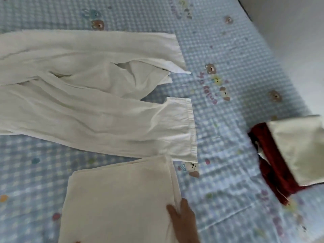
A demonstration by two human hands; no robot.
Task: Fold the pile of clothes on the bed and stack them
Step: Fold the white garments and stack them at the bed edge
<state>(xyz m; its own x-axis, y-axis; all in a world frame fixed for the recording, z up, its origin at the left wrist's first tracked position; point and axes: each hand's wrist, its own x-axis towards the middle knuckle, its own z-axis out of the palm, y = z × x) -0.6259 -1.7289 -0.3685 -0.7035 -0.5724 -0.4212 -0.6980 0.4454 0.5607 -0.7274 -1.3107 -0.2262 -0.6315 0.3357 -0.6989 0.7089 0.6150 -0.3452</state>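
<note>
Nearest to the camera, at about 6 o'clock, the right hand [182, 220] rests on the right edge of a folded white cloth [119, 199]; its fingers [172, 210] lie flat and spread a little on the fabric, and it pinches the edge between thumb and fingers, as far as I can judge. The left hand is not in view, so I cannot tell its state; only a small tip at the bottom edge may belong to it.

The folded cloth lies flat on the bed [228, 172], its long side running from 6 toward 12 o'clock.

Farther, at 10 to 11 o'clock, the white trousers [91, 109] lie unfolded, their long axis going from 9 to 3 o'clock, with the leg ends toward 3 o'clock. The nearer hem touches the top corner of the folded cloth.

At 3 o'clock, well apart, is the stack [287, 155]: a cream piece on a dark red one.

I judge that the next move goes from the hand toward 3 o'clock, so the right hand is the nearer one.
</note>
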